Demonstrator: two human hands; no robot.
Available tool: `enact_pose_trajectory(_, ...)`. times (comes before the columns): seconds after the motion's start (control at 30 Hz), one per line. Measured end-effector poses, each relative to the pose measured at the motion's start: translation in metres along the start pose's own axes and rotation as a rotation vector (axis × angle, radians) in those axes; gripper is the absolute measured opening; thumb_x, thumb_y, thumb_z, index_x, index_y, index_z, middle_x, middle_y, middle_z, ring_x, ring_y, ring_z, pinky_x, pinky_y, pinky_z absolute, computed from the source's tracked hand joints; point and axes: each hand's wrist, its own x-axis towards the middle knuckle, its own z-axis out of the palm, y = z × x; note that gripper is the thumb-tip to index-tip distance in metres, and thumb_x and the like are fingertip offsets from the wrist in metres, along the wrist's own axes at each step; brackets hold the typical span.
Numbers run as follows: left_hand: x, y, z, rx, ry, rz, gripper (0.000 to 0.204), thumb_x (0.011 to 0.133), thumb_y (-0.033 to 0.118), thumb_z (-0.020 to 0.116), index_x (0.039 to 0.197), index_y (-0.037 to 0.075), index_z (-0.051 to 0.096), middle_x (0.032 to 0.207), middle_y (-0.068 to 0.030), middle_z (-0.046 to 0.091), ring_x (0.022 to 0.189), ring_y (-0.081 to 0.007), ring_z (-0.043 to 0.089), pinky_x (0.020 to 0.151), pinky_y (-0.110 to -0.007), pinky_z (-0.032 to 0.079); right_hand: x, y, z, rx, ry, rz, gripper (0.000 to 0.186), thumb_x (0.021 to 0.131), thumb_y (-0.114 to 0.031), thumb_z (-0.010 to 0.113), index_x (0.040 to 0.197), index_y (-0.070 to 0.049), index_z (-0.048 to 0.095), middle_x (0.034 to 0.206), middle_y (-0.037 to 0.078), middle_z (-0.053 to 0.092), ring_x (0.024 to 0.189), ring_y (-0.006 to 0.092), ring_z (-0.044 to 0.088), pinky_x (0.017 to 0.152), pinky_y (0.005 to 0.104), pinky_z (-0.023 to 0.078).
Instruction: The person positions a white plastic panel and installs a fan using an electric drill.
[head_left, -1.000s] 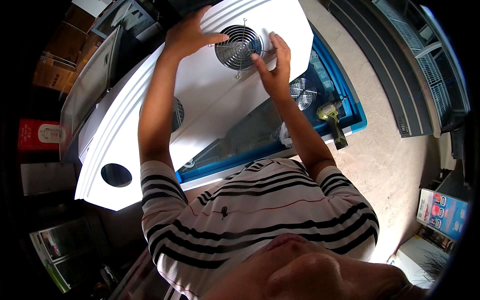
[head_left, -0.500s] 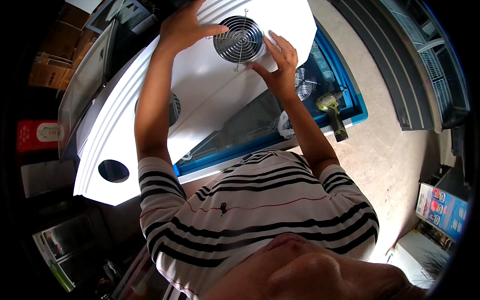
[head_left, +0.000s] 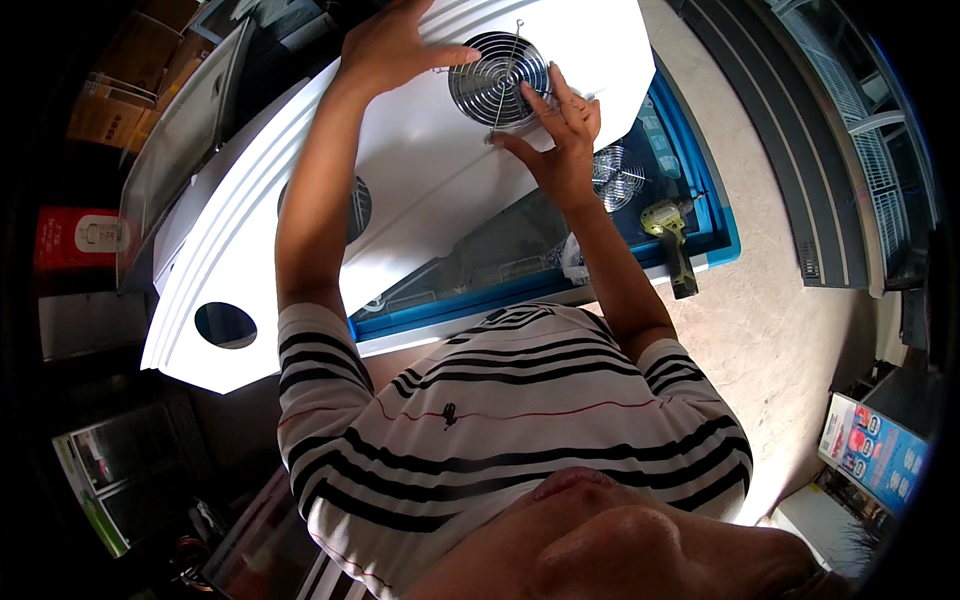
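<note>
A round wire fan guard (head_left: 482, 88) lies over a hole in the large white panel (head_left: 420, 150), with mounting loops sticking out around its rim. My left hand (head_left: 392, 48) reaches to the panel's far left part; its thumb is stretched onto the guard's left side, and its other fingers are partly cut off by the frame. On the guard's right side, my right hand (head_left: 562, 150) has its index fingertip on the wire rings and its thumb by the lower loop. Two more round openings show in the panel, one partly behind my left forearm.
Under the panel is a blue-framed glass top (head_left: 715, 215). A second wire guard (head_left: 618, 178) and a green-and-black cordless drill (head_left: 672, 235) lie on its right end. Cartons (head_left: 110, 110) and a red box (head_left: 75, 238) stand at left. A wire-shelved unit (head_left: 875, 150) is at right.
My right index finger has moved inward onto the guard's rings, and the thumb is nearer the lower loop. The guard appears turned slightly clockwise. The whole view has shifted a little.
</note>
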Motion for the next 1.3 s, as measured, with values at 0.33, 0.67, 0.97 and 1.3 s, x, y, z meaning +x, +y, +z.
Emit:
enact_pose_trajectory(0.33, 0.000, -0.005, -0.001, 0.025, -0.009, -0.033, 0.096, 0.065, 0.054, 0.076, 0.142, 0.009, 0.039, 0.133, -0.0206, 0.052, 0.122, -0.0329, 0.052, 0.102, -0.039, 0.041, 0.003, -0.006, 0.007, 0.001, 0.022, 0.018, 0.073, 0.060, -0.041, 0.087, 0.127, -0.027, 0.060, 0.144, 0.011, 0.042, 0.122, 0.0292, 0.046, 0.101, 0.0646, 0.022)
enact_pose_trajectory(0.67, 0.002, -0.009, 0.002, 0.030, 0.001, -0.022, 0.096, 0.066, 0.055, 0.076, 0.142, 0.010, 0.039, 0.135, -0.0215, 0.050, 0.124, -0.0334, 0.050, 0.104, -0.039, 0.040, 0.007, -0.019, 0.004, -0.019, 0.072, 0.024, 0.068, 0.060, -0.029, 0.089, 0.122, -0.021, 0.065, 0.139, 0.010, 0.048, 0.101, 0.0218, 0.046, 0.089, 0.0374, 0.035)
enact_pose_trajectory(0.97, 0.002, -0.010, 0.002, 0.015, -0.013, -0.037, 0.096, 0.066, 0.054, 0.076, 0.143, 0.010, 0.038, 0.138, -0.0199, 0.048, 0.127, -0.0322, 0.048, 0.105, -0.039, 0.038, 0.004, -0.011, 0.011, 0.013, 0.066, 0.023, 0.073, 0.058, -0.034, 0.090, 0.125, -0.028, 0.061, 0.140, 0.012, 0.046, 0.117, 0.0271, 0.050, 0.098, 0.0566, 0.026)
enact_pose_trajectory(1.3, 0.002, -0.010, 0.001, 0.003, -0.018, -0.045, 0.093, 0.068, 0.053, 0.074, 0.143, 0.010, 0.038, 0.138, -0.0196, 0.048, 0.126, -0.0322, 0.048, 0.105, -0.039, 0.038, 0.004, -0.011, 0.011, -0.027, 0.062, 0.024, 0.070, 0.060, -0.037, 0.088, 0.124, -0.027, 0.063, 0.140, 0.013, 0.046, 0.118, 0.0289, 0.049, 0.099, 0.0610, 0.024)
